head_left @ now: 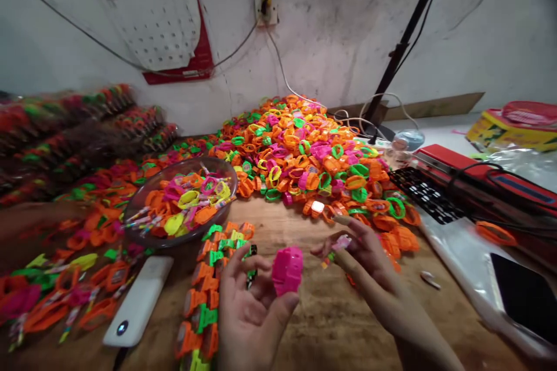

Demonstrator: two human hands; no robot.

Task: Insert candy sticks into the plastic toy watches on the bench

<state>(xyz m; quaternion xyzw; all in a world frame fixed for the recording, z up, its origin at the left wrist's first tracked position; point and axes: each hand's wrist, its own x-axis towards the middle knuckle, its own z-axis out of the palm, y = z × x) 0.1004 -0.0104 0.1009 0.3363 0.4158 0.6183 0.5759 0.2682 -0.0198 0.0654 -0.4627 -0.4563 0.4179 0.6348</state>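
Between the thumb and fingers of my left hand point(256, 307) is a bright pink plastic toy watch point(288, 270), held above the wooden table. My right hand point(369, 266) is a short way to the right, its fingers closed on a small, clear-wrapped piece with pink, green and orange bits point(340, 244); its exact kind is too small to tell. Just left of my left hand, orange and green toy watches point(204, 295) lie in close rows. Beyond both hands rises a large heap of loose toy watches point(300, 156) in orange, green, pink and yellow.
A clear bowl point(232, 185) holds toy watches and striped sticks. A white power bank point(139, 301) lies below it. Another person's blurred arm point(35, 220) reaches in at left, near stacked bagged watches point(78, 127). At right are a red machine point(461, 168), plastic bags and a phone point(524, 295).
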